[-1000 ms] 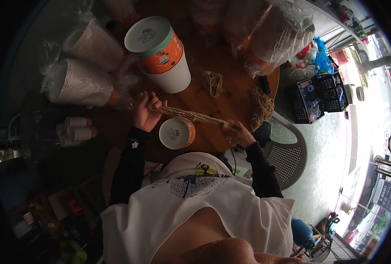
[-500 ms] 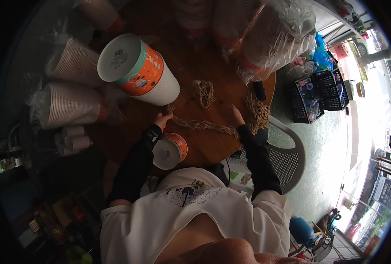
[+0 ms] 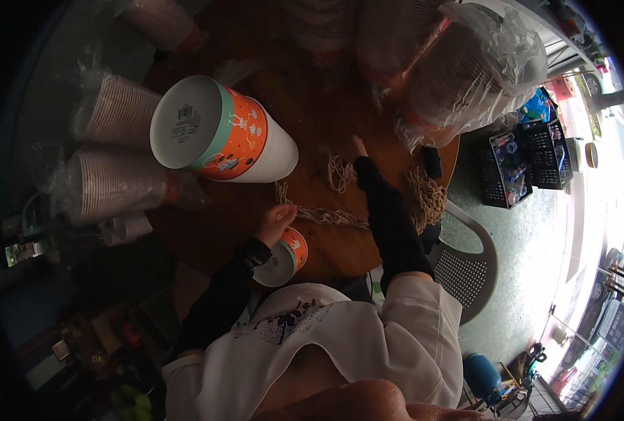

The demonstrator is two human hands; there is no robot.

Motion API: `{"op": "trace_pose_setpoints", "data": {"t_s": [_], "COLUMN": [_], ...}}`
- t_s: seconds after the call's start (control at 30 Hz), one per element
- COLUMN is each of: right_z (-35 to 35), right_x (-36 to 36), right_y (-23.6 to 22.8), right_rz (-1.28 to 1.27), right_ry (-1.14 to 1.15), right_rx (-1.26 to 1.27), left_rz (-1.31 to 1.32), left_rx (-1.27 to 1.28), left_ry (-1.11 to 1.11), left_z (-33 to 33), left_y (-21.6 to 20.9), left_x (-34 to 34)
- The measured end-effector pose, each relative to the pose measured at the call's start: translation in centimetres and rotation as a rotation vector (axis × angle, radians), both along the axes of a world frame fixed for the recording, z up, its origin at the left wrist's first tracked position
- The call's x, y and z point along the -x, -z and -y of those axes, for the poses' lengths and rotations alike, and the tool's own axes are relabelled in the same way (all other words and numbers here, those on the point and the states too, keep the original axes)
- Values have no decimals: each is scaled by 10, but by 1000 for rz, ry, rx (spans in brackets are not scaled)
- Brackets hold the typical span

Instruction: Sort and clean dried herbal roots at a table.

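Note:
My left hand [image 3: 277, 222] is low over the round table, its fingers loosely extended beside a long strand of beige netted string [image 3: 326, 216]. Under its wrist is a small upturned paper tub [image 3: 281, 264] with an orange band. My right hand [image 3: 359, 146] reaches farther across, just beyond a small loose bundle of the same string [image 3: 340, 174]; its fingers are too small and turned away to read. A tall nested stack of paper buckets [image 3: 238, 144], white, orange and green, lies tilted with its base toward me, beyond my left hand.
A heap of string [image 3: 427, 198] lies at the table's right edge beside a dark phone-like object [image 3: 432, 163]. Plastic-wrapped cup stacks [image 3: 459, 77] line the far side, and more [image 3: 112, 184] stand left. A grey chair [image 3: 470, 277] and black crates of bottles [image 3: 508, 168] are on the right.
My right hand has moved forward and left, from beside the strand's right end to beyond the small bundle. My left hand has drawn back toward me, off the strand's left end.

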State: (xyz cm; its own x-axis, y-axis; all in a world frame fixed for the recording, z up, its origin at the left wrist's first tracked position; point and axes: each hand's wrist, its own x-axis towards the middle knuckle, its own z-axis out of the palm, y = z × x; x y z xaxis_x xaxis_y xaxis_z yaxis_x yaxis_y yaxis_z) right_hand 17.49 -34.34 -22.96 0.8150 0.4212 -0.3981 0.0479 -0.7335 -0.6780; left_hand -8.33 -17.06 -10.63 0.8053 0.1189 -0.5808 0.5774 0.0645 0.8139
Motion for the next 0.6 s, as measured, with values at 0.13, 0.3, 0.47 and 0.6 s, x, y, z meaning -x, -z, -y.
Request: {"op": "trace_pose_setpoints", "data": {"t_s": [0.13, 0.3, 0.47, 0.6], "right_z": [35, 49, 61, 84], "right_x": [11, 43, 66, 84], "right_y": [-106, -265, -342, -358], "right_rz": [-336, -252, 229, -283], "right_ry": [-8, -155, -424, 212], "right_rx": [-975, -578, -604, -778], "left_rz": [314, 774, 879, 468], "left_rx": [-49, -455, -106, 444], "left_ry": [53, 196, 431, 725], "left_z": [13, 32, 49, 46], "left_y": [-28, -113, -150, -160], "left_x": [-42, -107, -130, -97]}}
